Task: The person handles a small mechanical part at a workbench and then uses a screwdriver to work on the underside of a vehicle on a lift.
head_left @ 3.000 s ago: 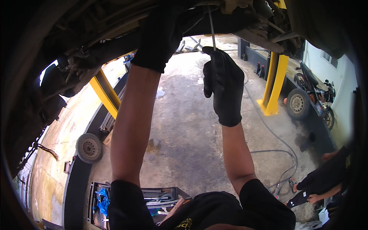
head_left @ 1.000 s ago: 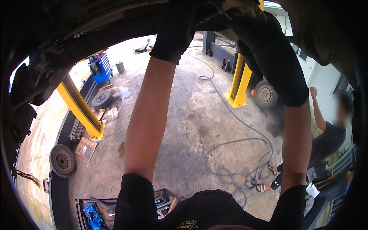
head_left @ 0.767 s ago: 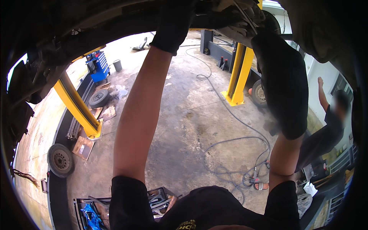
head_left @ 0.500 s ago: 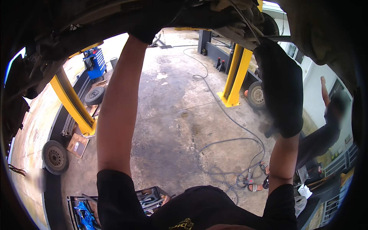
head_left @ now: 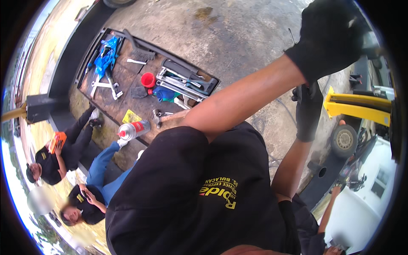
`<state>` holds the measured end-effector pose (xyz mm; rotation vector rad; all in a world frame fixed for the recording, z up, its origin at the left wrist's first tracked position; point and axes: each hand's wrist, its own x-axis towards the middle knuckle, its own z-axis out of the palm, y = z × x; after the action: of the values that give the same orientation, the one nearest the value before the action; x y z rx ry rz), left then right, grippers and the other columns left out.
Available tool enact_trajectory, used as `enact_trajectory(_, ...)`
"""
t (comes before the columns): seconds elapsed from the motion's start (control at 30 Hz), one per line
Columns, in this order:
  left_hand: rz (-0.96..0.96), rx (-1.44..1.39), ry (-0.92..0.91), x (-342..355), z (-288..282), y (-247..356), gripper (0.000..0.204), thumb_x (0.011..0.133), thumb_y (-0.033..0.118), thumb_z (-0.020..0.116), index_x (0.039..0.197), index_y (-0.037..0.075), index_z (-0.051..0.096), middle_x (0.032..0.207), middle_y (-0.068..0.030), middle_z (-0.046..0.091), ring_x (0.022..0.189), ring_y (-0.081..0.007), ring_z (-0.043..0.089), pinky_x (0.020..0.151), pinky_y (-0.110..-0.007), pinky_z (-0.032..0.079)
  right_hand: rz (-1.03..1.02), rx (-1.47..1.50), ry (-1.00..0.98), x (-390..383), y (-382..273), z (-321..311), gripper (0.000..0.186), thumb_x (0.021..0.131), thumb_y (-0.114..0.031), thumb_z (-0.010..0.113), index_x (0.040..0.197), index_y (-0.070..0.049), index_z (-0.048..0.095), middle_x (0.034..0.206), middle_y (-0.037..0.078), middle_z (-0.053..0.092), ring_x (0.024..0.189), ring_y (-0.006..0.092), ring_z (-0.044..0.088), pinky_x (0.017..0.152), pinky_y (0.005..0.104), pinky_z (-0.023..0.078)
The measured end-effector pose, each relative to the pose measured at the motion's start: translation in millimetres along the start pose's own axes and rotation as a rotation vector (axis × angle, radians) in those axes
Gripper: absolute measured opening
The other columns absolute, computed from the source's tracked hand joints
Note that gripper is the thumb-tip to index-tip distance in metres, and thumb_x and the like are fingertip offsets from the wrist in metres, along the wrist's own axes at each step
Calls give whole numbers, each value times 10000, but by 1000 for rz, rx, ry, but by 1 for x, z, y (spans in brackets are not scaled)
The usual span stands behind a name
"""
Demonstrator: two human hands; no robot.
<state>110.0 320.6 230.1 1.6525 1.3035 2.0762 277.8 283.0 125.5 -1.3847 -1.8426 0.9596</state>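
Note:
My left hand [head_left: 329,40], in a black glove, reaches across my body to the upper right. Its fingers merge into the dark rim, so their pose is hidden. Just below it is my right hand [head_left: 309,111], also gloved, its fingers curled; what lies in them, if anything, is hidden. A thin metal rod [head_left: 291,36] shows beside the left glove, and I cannot tell whether it is held. To the left stands a tool tray [head_left: 127,102] with several wrenches [head_left: 178,85], a blue cloth [head_left: 106,57], a red cup [head_left: 148,79], a hammer [head_left: 157,119] and a spray can [head_left: 134,129].
Two people [head_left: 55,155] [head_left: 87,199] are beyond the tray at the left, one holding an orange object [head_left: 57,142]. Another person [head_left: 314,233] is at lower right. A yellow lift post [head_left: 361,106] and a wheel [head_left: 343,140] stand at the right. A hose [head_left: 282,106] lies on the floor.
My view has swung from under the vehicle toward the tool tray. Both hands, raised to the underside before, are now close together at the right, the left arm crossing my body.

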Motion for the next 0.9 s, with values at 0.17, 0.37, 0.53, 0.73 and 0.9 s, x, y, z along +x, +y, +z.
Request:
enact_trajectory(0.17, -567, 365, 420, -176, -55, -131, 543, 966, 280, 722, 1339, -58, 520, 1246, -237, 592, 1082, -341, 653, 848, -430, 548, -345, -115, -202, 6, 14, 98, 432, 1034, -100, 611, 1451, -7, 551, 1309, 206, 654, 1194, 293, 675, 965, 402, 518)
enact_trajectory(0.37, -803, 373, 352, -321, -147, -132, 261, 1032, 222, 634, 1145, -12, 663, 984, -183, 701, 811, -268, 708, 731, -371, 550, -567, -216, -610, 2, 49, 212, 437, 970, -101, 619, 1403, -50, 595, 1258, 231, 643, 1169, 411, 624, 1007, 469, 500)
enact_trajectory(0.53, -1136, 465, 611, -433, -209, -76, 225, 1079, 195, 574, 1160, 12, 677, 915, -52, 722, 688, -89, 627, 635, -259, 500, -679, -242, -654, -4, 83, 329, 470, 934, -199, 647, 1389, -91, 596, 1227, 212, 624, 1094, 397, 640, 928, 480, 540)
enact_trajectory(0.73, -1043, 1687, 1055, -540, -250, -31, 356, 1061, 277, 532, 1130, -63, 613, 1044, -248, 606, 954, -367, 609, 887, -450, 463, -775, -464, -575, 6, 100, 336, 490, 925, -274, 660, 1371, -75, 610, 1319, 207, 599, 1190, 368, 613, 952, 487, 524)
enact_trajectory(0.9, -1412, 1471, 1220, -545, -243, -62, 402, 1074, 425, 440, 1032, 93, 662, 945, -211, 696, 864, -447, 664, 716, -537, 480, -422, -708, -606, 45, 171, 305, 379, 960, -271, 616, 1293, -101, 677, 1286, 219, 660, 1171, 400, 643, 955, 496, 525)
